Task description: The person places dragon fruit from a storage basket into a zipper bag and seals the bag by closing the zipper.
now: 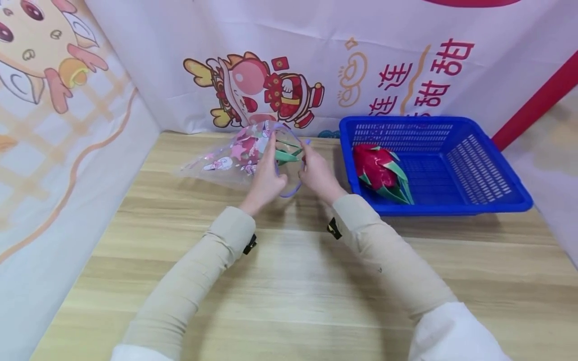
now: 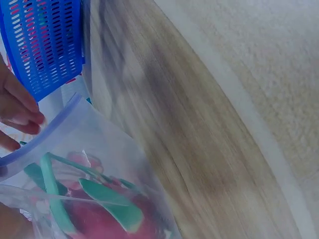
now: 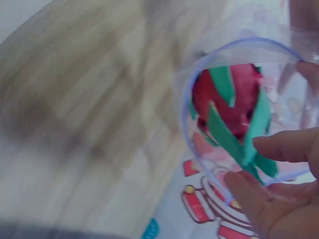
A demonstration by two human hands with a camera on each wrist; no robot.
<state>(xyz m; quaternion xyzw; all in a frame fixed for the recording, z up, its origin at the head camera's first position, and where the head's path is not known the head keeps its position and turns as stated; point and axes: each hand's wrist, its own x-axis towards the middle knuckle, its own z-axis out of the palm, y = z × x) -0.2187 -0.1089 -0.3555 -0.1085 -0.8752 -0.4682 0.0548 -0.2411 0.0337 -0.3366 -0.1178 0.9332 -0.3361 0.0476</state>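
Note:
A clear zip-top plastic bag (image 1: 223, 161) printed with pink figures lies on its side, its purple-edged mouth spread wide. Inside it sits a toy dragon fruit (image 3: 229, 102), red with green leaves pointing toward the opening. My left hand (image 1: 267, 175) grips the near left part of the bag's rim, thumb and forefinger apart. On the opposite side, my right hand (image 1: 317, 173) pinches the rim, one fingertip close by the leaf tips in the right wrist view. In the left wrist view the leaves (image 2: 107, 199) show through the plastic.
A blue plastic basket (image 1: 433, 208) stands to the right, holding another toy dragon fruit (image 1: 377, 168). Printed white cloth (image 1: 280, 30) hangs behind and along the left of the wooden table (image 1: 289, 301).

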